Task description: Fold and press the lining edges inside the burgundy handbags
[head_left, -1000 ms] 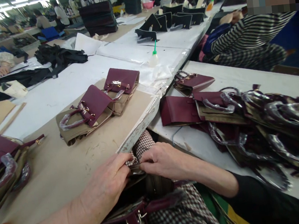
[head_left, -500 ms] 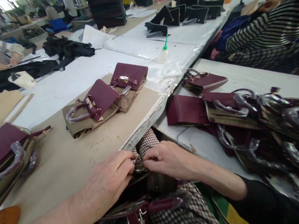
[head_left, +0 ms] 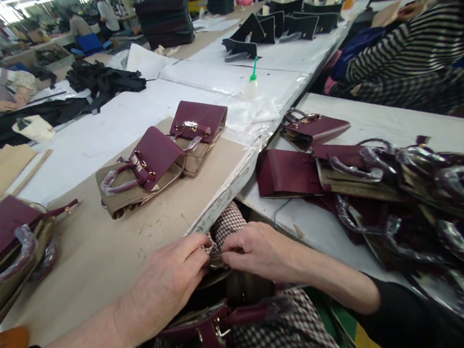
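On my lap rests a burgundy handbag [head_left: 214, 329], its mouth facing up and its gold buckle strap toward me. My left hand [head_left: 176, 278] pinches the far edge of the bag's khaki lining, fingers curled. Close beside it, my right hand [head_left: 259, 250] grips the same edge between thumb and bent fingers. A short stretch of lining shows between the two hands. The bag's zipped inner side [head_left: 242, 285] is visible below my right hand. The bag's lower part is hidden by my forearms and the checked cloth on my lap.
Burgundy bags with plastic-wrapped handles [head_left: 152, 157] lie on the brown-papered table [head_left: 151, 231]. More bags [head_left: 359, 178] are piled at right. A glue bottle [head_left: 252, 81] stands beyond. Co-workers sit at left and in a striped sleeve [head_left: 408, 42] at right.
Both hands keep their hold on the lining edge and have barely moved. The view has shifted slightly.
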`<state>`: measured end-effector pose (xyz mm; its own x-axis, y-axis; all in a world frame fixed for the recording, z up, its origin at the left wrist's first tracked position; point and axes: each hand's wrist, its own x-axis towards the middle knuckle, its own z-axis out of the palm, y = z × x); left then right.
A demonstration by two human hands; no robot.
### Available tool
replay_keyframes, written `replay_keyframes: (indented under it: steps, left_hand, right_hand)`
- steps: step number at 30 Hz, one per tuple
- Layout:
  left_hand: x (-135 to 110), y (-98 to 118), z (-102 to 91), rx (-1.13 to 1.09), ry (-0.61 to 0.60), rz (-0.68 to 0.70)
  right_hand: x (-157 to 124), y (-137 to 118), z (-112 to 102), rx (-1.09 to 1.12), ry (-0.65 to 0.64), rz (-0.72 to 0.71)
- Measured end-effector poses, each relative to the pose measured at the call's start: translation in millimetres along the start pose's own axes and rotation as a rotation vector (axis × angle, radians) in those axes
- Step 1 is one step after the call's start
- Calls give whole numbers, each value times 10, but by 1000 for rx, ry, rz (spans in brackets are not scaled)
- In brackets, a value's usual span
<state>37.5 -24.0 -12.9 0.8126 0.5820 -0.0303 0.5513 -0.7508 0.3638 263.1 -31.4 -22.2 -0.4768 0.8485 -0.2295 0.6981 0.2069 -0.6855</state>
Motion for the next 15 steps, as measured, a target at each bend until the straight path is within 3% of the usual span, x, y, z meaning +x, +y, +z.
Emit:
replay_keyframes:
  steps: [15]
  left_hand:
    - [10, 49, 53, -36, 1, 55]
  right_hand:
    - [1, -15, 33, -85, 9, 4]
